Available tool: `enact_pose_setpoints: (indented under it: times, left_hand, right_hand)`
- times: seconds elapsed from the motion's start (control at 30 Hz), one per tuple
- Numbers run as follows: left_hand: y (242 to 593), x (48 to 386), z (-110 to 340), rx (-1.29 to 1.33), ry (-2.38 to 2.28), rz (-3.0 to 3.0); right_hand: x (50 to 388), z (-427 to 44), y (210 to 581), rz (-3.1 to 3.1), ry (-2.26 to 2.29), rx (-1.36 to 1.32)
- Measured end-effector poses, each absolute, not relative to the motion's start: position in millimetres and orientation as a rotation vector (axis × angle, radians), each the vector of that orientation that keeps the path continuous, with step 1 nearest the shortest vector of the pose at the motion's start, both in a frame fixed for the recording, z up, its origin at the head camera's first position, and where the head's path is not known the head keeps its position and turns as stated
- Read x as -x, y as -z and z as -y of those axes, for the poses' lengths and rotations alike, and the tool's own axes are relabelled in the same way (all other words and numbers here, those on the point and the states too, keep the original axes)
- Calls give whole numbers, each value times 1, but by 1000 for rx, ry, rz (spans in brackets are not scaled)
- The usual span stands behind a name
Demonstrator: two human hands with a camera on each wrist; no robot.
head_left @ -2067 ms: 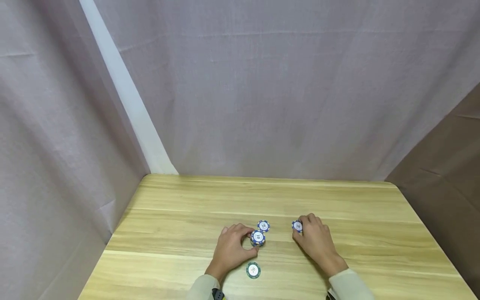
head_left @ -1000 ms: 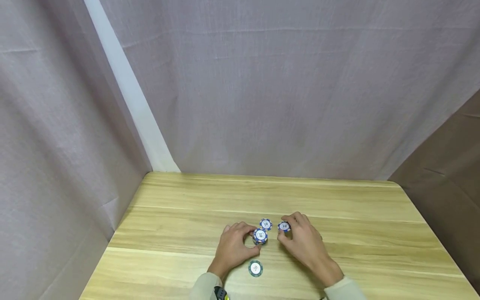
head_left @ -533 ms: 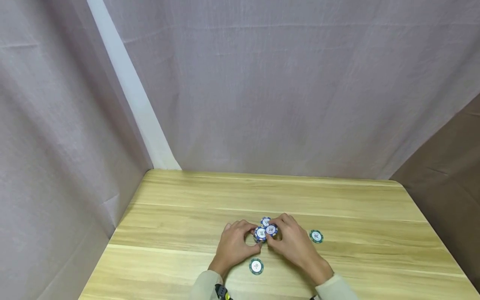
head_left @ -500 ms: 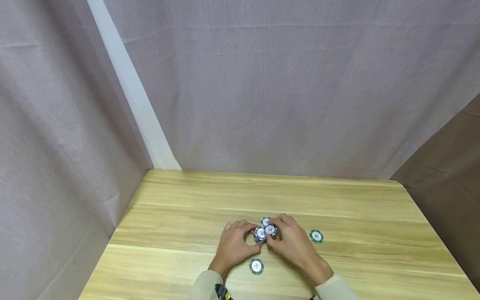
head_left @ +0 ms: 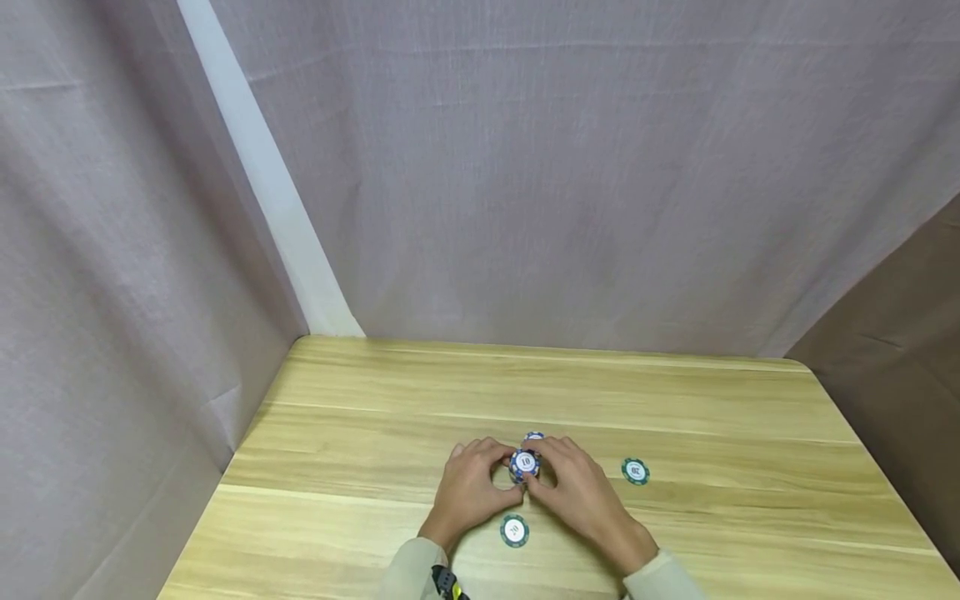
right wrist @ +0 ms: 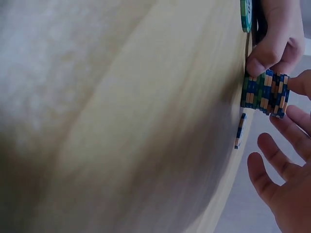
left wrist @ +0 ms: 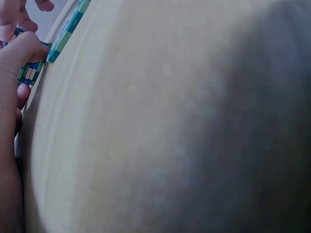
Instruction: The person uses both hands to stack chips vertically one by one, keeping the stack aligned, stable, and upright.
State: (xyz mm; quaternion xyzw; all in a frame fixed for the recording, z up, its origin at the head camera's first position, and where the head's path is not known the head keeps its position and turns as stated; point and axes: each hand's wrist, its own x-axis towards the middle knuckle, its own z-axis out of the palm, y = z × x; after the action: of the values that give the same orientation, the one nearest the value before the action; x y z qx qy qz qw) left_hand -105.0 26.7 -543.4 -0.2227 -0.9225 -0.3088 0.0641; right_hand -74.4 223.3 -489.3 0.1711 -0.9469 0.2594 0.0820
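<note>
A stack of poker chips [right wrist: 257, 92], blue and green at its edge, stands on the wooden table. My left hand [head_left: 468, 493] grips it from the left, thumb in front and index finger behind. My right hand [head_left: 583, 493] pinches a blue "10" chip [head_left: 525, 461] at the stack's top, between thumb and index finger. The right hand's other fingers are spread beside the stack in the right wrist view. Just behind the stack lies a single blue chip [head_left: 534, 436], partly covered by the right hand in the head view.
A green "20" chip [head_left: 514, 531] lies flat in front of the stack, between the forearms. Another green "20" chip [head_left: 635, 471] rests to the right of the right hand. Grey curtains [head_left: 525, 167] hang behind the wooden table [head_left: 375, 392].
My right hand has moved left with the blue chip, from the right side onto the stack. The right-hand green chip has come into view. My left hand has kept its grip.
</note>
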Motion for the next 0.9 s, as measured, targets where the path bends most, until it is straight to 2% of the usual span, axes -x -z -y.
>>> enact_pose_setpoints:
  times: [0.47, 0.9]
  left_hand:
    - [541, 103, -23, 666, 944, 2791]
    - [549, 105, -16, 655, 987, 2777]
  right_hand:
    - [70, -235, 490, 2869, -757, -417]
    - [61, -287, 484, 2975, -541, -184]
